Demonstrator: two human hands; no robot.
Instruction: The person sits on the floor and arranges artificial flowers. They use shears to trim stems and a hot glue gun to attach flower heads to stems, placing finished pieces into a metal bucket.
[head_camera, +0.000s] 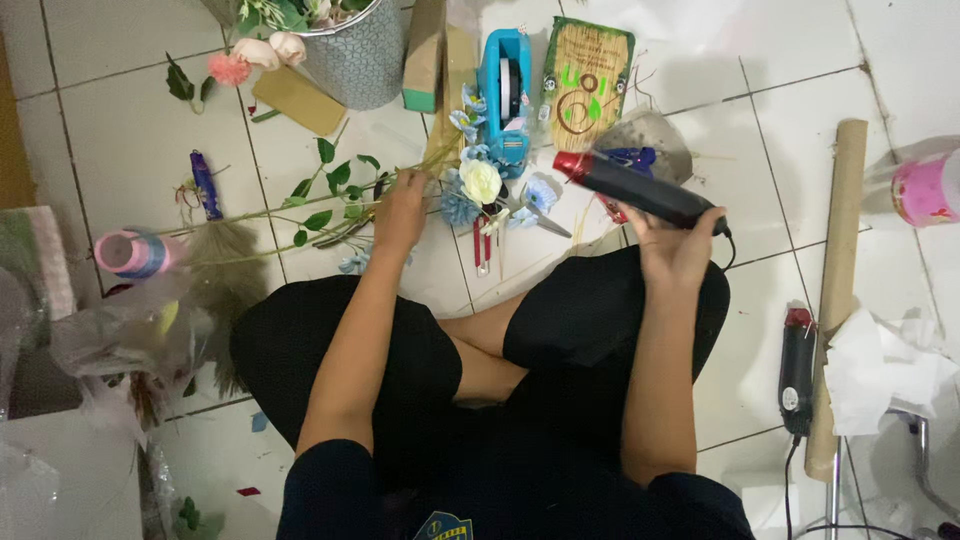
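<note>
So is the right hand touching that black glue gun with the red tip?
Touching. The head view shows the right hand wrapped around the rear end of the glue gun, lifting it clear of the floor.

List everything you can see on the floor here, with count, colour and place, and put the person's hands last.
glue gun: one, black with red tip, in right hand
second glue gun: one, black, floor at right
cardboard tube: one, tan, right
tape dispenser: one, blue, top centre
bucket: one, grey, top
leafy stem: one, green, under left hand
fabric flowers: several, blue and cream, centre
tape roll: one, pink, left
left hand: on the stem
right hand: gripping glue gun
</note>
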